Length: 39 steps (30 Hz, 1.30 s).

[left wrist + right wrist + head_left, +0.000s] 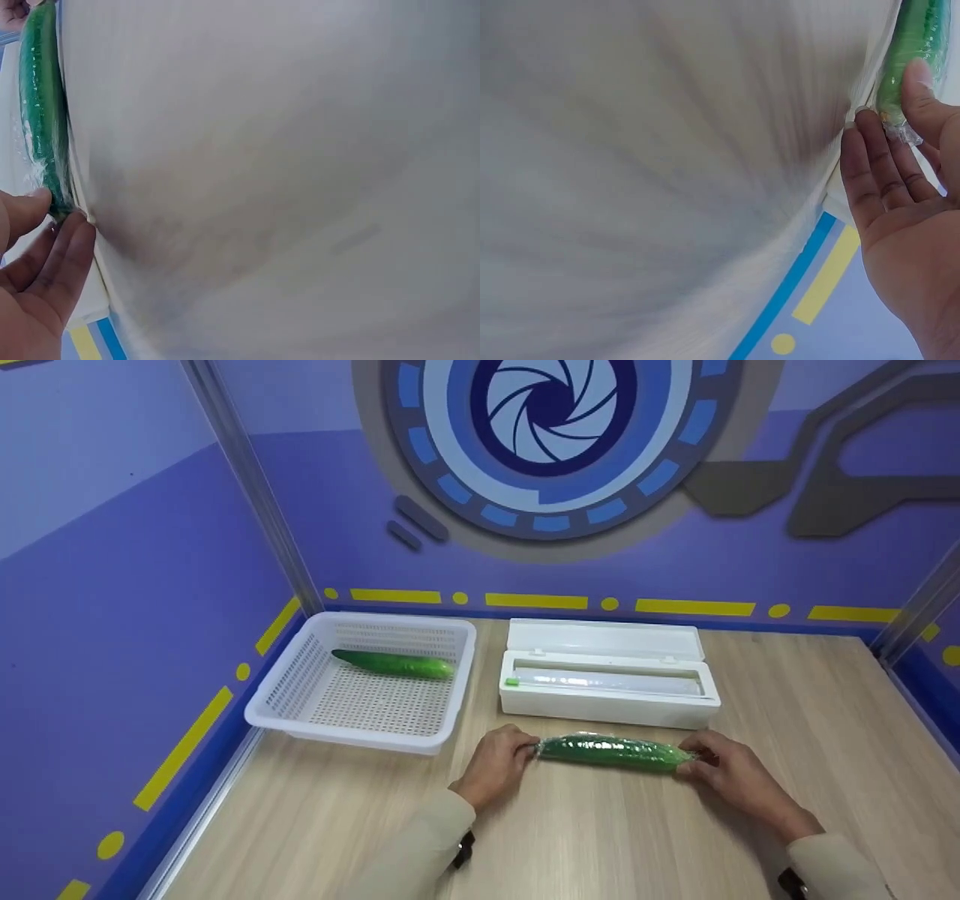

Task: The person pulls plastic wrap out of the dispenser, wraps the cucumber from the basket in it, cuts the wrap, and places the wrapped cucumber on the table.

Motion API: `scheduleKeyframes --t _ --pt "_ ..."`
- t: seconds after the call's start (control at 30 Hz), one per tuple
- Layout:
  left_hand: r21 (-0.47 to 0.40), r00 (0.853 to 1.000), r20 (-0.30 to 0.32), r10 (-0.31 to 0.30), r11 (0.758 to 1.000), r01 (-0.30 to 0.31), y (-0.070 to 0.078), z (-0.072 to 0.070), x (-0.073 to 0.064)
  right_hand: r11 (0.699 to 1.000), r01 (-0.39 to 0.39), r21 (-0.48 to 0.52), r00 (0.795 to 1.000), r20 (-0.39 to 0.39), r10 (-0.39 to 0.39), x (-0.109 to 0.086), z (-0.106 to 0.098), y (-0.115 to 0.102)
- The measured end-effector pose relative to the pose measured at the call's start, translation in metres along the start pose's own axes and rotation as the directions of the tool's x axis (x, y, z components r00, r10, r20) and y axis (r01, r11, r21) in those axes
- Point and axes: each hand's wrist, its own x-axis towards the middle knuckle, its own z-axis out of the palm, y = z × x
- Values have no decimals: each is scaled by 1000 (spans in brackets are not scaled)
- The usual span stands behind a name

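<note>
A cucumber [611, 751] in shiny clear plastic wrap lies crosswise between my two hands, in front of the white box. My left hand [495, 761] pinches its darker left end between thumb and fingers, which the left wrist view shows close up on the cucumber [45, 105]. At the lighter right end, my right hand [731, 776] holds the tip. Gathered wrap [904, 133] bunches at that end in the right wrist view, with the thumb [921, 86] on top and the fingers beneath.
Behind the cucumber stands a white cling-film box [607, 709], lid raised, with a film roll [607, 681] and a green slider [512, 682]. To the left, a white perforated basket [360, 735] holds another cucumber [394, 664]. Purple panels wall in the wooden table [570, 840] at back and sides.
</note>
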Motion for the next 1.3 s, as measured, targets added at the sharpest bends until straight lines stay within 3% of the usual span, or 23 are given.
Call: scheduleKeyframes --t 0.23,0.4,0.67,0.83,1.0,1.3 --pt "35 1000 15 27 999 -27 0 0 0 1000 -19 4 1000 20 19 1 0 0" --pt "14 999 -31 36 999 -36 -3 0 -1 1000 -23 8 999 32 23 1 -1 2" --pt "54 995 -85 60 997 -55 -4 -1 -3 996 82 36 994 -73 -80 0 1 3" --pt "111 993 -99 65 992 -54 -6 -1 -3 993 74 92 995 -77 -67 1 2 3" --pt "134 993 -82 82 988 -71 -7 -3 -4 991 105 78 991 -93 -97 1 2 3" --pt "87 996 -8 83 993 -82 -3 -7 -3 996 35 81 999 -28 -33 1 -2 1"
